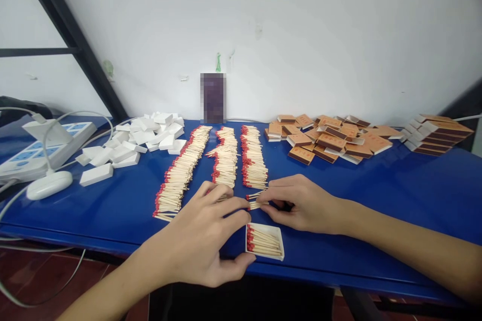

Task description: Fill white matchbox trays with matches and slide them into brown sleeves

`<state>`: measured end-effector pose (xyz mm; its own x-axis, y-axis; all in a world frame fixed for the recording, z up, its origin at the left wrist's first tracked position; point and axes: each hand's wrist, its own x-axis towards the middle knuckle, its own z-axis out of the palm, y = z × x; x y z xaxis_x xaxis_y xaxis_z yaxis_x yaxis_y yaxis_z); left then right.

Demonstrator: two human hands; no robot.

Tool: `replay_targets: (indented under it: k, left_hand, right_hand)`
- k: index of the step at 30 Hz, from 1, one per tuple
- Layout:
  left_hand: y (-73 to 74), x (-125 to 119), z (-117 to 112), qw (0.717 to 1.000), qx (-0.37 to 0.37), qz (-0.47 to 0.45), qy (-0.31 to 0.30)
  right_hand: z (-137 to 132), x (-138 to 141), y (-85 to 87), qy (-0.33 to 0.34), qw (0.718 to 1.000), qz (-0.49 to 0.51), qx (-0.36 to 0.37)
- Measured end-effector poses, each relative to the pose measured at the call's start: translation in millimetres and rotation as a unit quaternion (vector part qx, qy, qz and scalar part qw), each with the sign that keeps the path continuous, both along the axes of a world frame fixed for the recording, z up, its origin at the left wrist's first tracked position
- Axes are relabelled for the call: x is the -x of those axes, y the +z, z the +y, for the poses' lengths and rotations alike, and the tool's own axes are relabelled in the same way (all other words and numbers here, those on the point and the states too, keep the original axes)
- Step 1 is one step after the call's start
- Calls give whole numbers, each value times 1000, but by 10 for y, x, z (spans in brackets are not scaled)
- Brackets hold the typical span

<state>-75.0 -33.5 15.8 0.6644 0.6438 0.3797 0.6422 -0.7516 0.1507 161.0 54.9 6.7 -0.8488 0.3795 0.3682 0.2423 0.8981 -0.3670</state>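
Note:
A small white matchbox tray (282, 244) lies near the blue table's front edge, with red-headed matches (265, 241) inside, heads to the left. My left hand (211, 233) curls around the tray's left side, thumb at its near corner and a finger at its far corner. Its index fingertip reaches the heads of a few matches (253, 205) beyond the tray. Those matches are pinched at their plain ends between the thumb and fingers of my right hand (301, 203). Farther back, matches lie in three long rows: left (184, 170), middle (225, 158) and right (254, 155).
White empty trays (139, 135) are heaped at the back left, beside a power strip (68, 145) with cables and a white plug piece (49, 185). Orange-brown matchbox sleeves (331, 135) pile up at the back right, next to stacked matchboxes (439, 133). A dark pixelated rectangle (214, 98) stands against the wall.

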Motion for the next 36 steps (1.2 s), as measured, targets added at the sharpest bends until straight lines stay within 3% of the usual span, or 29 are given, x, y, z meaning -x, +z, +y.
replay_targets:
  k: [19,36]
  left_hand:
    - [-10,13,-9,1000,-15,5,-9]
    - [-25,7,8,1000,-6,3,-20]
  right_hand:
    - [-39,15,-9,-31,998,37,47]
    - [-11,31,-35,-54,998,31,27]
